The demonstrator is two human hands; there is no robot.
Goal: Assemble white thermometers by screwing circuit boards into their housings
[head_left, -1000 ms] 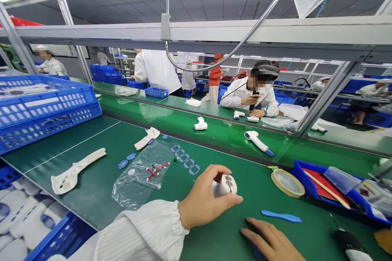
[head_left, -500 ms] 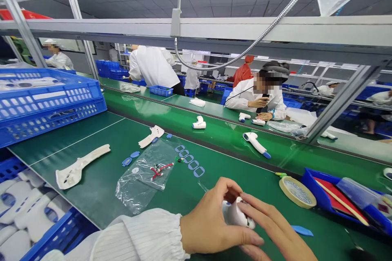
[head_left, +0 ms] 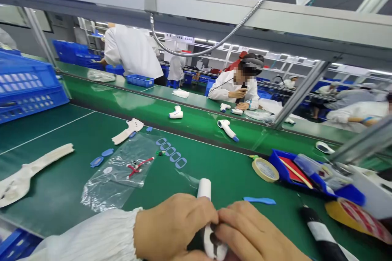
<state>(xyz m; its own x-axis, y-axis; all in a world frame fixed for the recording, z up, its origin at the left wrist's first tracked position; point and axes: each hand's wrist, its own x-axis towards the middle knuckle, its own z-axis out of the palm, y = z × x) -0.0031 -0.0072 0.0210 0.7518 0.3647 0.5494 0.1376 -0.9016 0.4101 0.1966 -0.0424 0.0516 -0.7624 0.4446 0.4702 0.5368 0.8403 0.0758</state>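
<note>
A white thermometer gun (head_left: 204,188) is held between both hands at the bottom centre. Its smooth rounded end points away from me, and a dark opening shows at its near end. My left hand (head_left: 174,224) wraps round it from the left, fingers closed. From the other side my right hand (head_left: 248,230) pinches it, its fingertips meeting those of the left. The hands cover the gun's middle. Just beyond my right hand lies a flat blue strip-like tool (head_left: 259,200). To the left is a clear plastic bag (head_left: 122,179), with red-and-black wired parts (head_left: 139,167) on it.
White shell halves (head_left: 128,130) and several blue frames (head_left: 171,153) lie on the green table. At right are a tape roll (head_left: 265,170), a blue tray (head_left: 277,163) and a black electric screwdriver (head_left: 321,230). Thermometer guns (head_left: 227,129) sit on the belt. A co-worker (head_left: 235,83) sits opposite.
The view has swung right, bringing the screwdriver further into sight. My hands have turned the thermometer gun, so its rounded end now points away and its dark opening faces me.
</note>
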